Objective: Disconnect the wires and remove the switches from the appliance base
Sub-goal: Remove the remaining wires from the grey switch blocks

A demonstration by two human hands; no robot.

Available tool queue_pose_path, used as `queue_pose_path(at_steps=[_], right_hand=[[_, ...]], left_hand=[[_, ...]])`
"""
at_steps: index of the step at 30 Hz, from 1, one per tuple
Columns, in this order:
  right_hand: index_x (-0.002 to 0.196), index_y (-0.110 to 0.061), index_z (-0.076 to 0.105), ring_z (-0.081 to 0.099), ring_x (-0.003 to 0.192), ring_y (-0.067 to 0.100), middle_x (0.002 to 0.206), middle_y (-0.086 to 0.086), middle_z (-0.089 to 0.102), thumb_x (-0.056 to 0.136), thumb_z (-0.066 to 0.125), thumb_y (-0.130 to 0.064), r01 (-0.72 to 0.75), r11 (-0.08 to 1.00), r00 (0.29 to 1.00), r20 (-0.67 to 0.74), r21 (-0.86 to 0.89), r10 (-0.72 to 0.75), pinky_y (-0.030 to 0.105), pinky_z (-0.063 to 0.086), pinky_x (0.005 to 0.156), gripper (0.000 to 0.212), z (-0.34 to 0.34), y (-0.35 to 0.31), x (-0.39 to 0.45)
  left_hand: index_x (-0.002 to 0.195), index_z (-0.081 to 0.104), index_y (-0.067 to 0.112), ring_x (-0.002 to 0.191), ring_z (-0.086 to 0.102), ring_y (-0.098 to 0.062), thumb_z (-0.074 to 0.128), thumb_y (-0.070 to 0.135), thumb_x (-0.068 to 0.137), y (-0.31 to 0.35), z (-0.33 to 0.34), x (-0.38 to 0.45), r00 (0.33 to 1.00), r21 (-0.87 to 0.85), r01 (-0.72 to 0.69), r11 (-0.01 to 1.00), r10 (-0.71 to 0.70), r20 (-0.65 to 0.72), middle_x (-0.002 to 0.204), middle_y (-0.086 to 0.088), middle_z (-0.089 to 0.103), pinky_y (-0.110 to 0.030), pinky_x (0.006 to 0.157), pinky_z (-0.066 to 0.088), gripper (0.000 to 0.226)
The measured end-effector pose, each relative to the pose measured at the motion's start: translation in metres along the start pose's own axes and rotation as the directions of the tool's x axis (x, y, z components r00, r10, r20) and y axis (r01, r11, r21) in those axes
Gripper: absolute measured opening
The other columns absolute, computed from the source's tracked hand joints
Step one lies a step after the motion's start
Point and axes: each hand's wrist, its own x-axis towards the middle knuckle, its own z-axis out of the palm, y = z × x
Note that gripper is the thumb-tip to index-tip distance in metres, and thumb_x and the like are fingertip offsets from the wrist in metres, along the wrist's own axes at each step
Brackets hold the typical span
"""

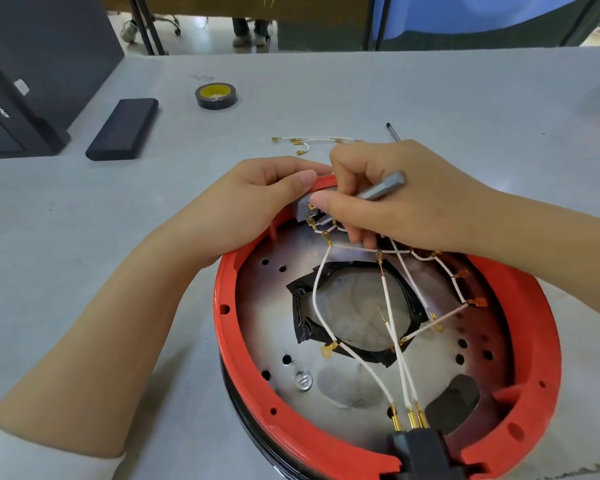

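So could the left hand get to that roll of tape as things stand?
Probably yes: bare table lies between the left hand and the roll of tape, but that hand is gripping the red base and would have to let go.

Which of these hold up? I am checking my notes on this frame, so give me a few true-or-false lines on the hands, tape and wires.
1. The right hand holds a metal tool. True.
2. The left hand lies flat on the table. False: it grips the far rim of the red appliance base.
3. The tape roll sits inside the base. False: it lies on the table beyond it.
4. Loose wires lie on the table past the hands. True.
5. White wires inside the base run to a black plug. True.
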Motion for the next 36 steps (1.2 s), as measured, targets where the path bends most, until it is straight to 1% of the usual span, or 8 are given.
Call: queue_pose_path(at_steps=[6, 11, 18, 22, 26, 29, 33, 36], right_hand=[[0.066, -0.029, 0.036, 0.059, 0.056, 0.008, 0.057, -0.002, 0.062, 0.097, 0.048, -0.037, 0.037, 0.984, 0.999, -0.033, -0.172, -0.043, 0.038, 0.05, 0.061, 0.034, 0.007, -0.003, -0.001], [0.067, -0.033, 0.032, 0.056, 0.06, 0.013, 0.061, -0.002, 0.061, 0.098, 0.045, -0.041, 0.064, 0.947, 0.996, -0.046, -0.315, -0.082, 0.034, 0.045, 0.061, 0.035, 0.011, -0.007, -0.003], [0.076, -0.032, 0.031, 0.043, 0.055, 0.018, 0.053, -0.003, 0.05, 0.095, 0.038, -0.042, 0.229, 0.864, 0.965, -0.014, -0.448, -0.263, 0.027, 0.034, 0.048, 0.023, 0.015, -0.009, -0.008], [0.079, -0.036, 0.025, 0.042, 0.057, 0.018, 0.052, -0.003, 0.047, 0.096, 0.033, -0.045, 0.213, 0.846, 0.967, -0.019, -0.489, -0.254, 0.023, 0.032, 0.048, 0.02, 0.019, -0.008, -0.008], [0.078, -0.023, 0.051, 0.049, 0.057, 0.017, 0.056, 0.0, 0.055, 0.097, 0.038, -0.044, 0.115, 0.909, 0.986, -0.068, -0.402, -0.155, 0.028, 0.039, 0.055, 0.031, 0.02, -0.011, -0.004], [0.068, -0.033, 0.041, 0.054, 0.065, 0.008, 0.07, -0.01, 0.06, 0.098, 0.041, -0.042, 0.072, 0.932, 0.996, -0.022, -0.354, -0.085, 0.023, 0.041, 0.058, 0.032, 0.015, -0.013, 0.004], [0.068, -0.03, 0.04, 0.055, 0.064, 0.008, 0.075, -0.015, 0.061, 0.099, 0.041, -0.04, 0.071, 0.94, 0.998, 0.025, -0.332, -0.066, 0.03, 0.045, 0.062, 0.032, 0.011, -0.015, 0.011], [0.074, -0.021, 0.044, 0.057, 0.06, 0.011, 0.06, -0.001, 0.062, 0.098, 0.043, -0.04, 0.041, 0.965, 0.999, 0.041, -0.261, -0.031, 0.033, 0.046, 0.064, 0.031, 0.008, -0.012, 0.014]], left_hand=[[0.107, 0.069, 0.025, 0.1, 0.064, 0.005, 0.048, 0.021, 0.1, 0.002, 0.001, -0.002, 1.0, -0.007, -0.021, 1.0, 0.021, -0.008, 0.103, 0.016, 0.072, -0.008, 0.087, 0.045, 0.023], [0.1, 0.069, 0.028, 0.089, 0.065, 0.005, 0.046, 0.021, 0.101, 0.003, 0.001, -0.003, 1.0, -0.021, -0.019, 1.0, 0.02, 0.002, 0.088, 0.019, 0.072, -0.009, 0.081, 0.046, 0.024], [0.1, 0.069, 0.035, 0.086, 0.066, 0.009, 0.047, 0.02, 0.1, 0.005, 0.002, -0.006, 1.0, -0.01, -0.013, 1.0, 0.012, -0.019, 0.091, 0.023, 0.072, -0.002, 0.068, 0.044, 0.026], [0.098, 0.068, 0.037, 0.087, 0.065, 0.011, 0.047, 0.02, 0.1, 0.006, 0.001, -0.006, 0.999, 0.01, -0.029, 1.0, 0.029, -0.019, 0.091, 0.025, 0.071, -0.001, 0.069, 0.043, 0.027], [0.099, 0.07, 0.032, 0.093, 0.067, 0.0, 0.047, 0.021, 0.099, 0.004, 0.001, -0.006, 1.0, 0.02, -0.025, 0.999, 0.026, -0.015, 0.095, 0.015, 0.074, -0.013, 0.081, 0.051, 0.026], [0.092, 0.072, 0.029, 0.091, 0.068, -0.009, 0.047, 0.019, 0.099, 0.003, 0.001, -0.006, 0.999, 0.038, -0.023, 0.999, 0.024, -0.033, 0.095, 0.007, 0.074, -0.022, 0.087, 0.051, 0.028], [0.084, 0.07, 0.028, 0.079, 0.059, -0.009, 0.046, 0.02, 0.099, 0.003, 0.0, -0.006, 0.999, 0.066, -0.004, 0.998, 0.007, -0.047, 0.091, -0.007, 0.071, -0.035, 0.084, 0.051, 0.029], [0.09, 0.07, 0.033, 0.081, 0.061, -0.007, 0.046, 0.024, 0.098, 0.002, 0.0, -0.005, 0.998, 0.102, -0.005, 0.995, 0.011, -0.056, 0.096, -0.002, 0.071, -0.032, 0.082, 0.052, 0.027]])
